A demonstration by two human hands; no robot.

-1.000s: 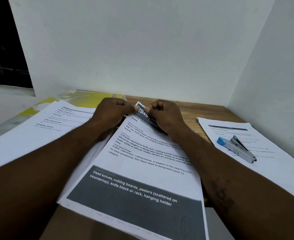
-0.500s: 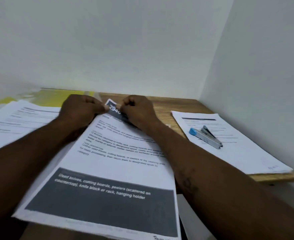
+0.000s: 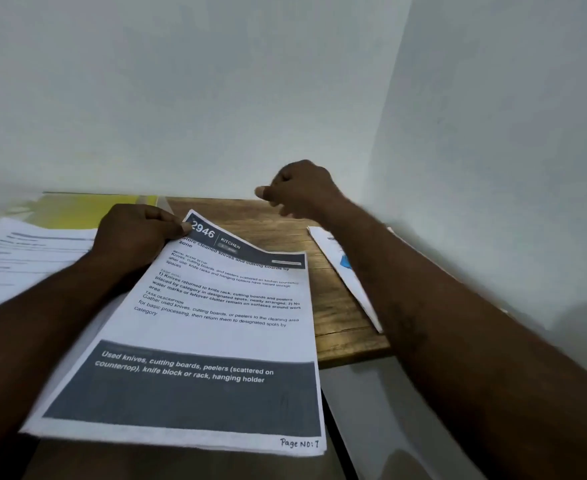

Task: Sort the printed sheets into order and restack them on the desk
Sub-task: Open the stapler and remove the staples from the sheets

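A printed sheet (image 3: 223, 327) headed "2946 KITCHEN", hand-marked "Page No: 7", lies on top of other sheets in front of me and overhangs the near edge of the wooden desk (image 3: 337, 306). My left hand (image 3: 136, 233) pinches its top left corner, which curls up slightly. My right hand (image 3: 299, 192) hovers above the back of the desk, clear of the paper, fingers curled with nothing visible in them. Another pile of printed sheets (image 3: 25, 251) lies at the left.
A yellow folder (image 3: 77, 209) lies behind the left pile. At the right, another printed sheet (image 3: 351, 282) lies mostly hidden under my right forearm, a blue stapler tip (image 3: 345, 262) showing on it. White walls close the desk at back and right.
My right hand let go of the sheet's top corner and rose toward the back right. My left hand kept its pinch. The camera turned right.
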